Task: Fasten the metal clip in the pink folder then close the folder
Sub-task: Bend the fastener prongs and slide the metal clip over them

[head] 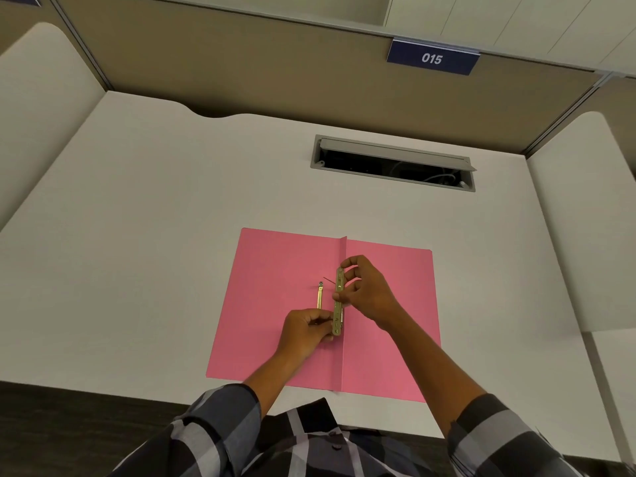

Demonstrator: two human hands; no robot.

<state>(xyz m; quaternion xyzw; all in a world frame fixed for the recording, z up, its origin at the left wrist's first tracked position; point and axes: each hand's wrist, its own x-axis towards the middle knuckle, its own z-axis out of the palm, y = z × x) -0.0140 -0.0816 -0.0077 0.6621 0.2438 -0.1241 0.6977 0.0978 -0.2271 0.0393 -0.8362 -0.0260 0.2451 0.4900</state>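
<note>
Pink folder point(275, 270) open flat on counter point(155, 201) | your right hand point(370, 290) fingers pinch metal clip bar point(339, 301) at spine | your left hand point(304, 330) fingers grip its lower end

The pink folder point(282, 270) is seen to be of matt card or stiff paper, smooth, with a pressed crease along its spine. The clip bar point(338, 301) is of brass-coloured metal with a dull sheen and punched holes; the loose prong strip point(319, 297) beside it is of the same yellowish metal, slightly glossier. The desk point(155, 208) is surfaced in a smooth, matt off-white laminate. The cable hatch point(392, 149) appears to be of grey painted metal or plastic. The checked sleeves point(220, 418) are of woven cloth.
</note>
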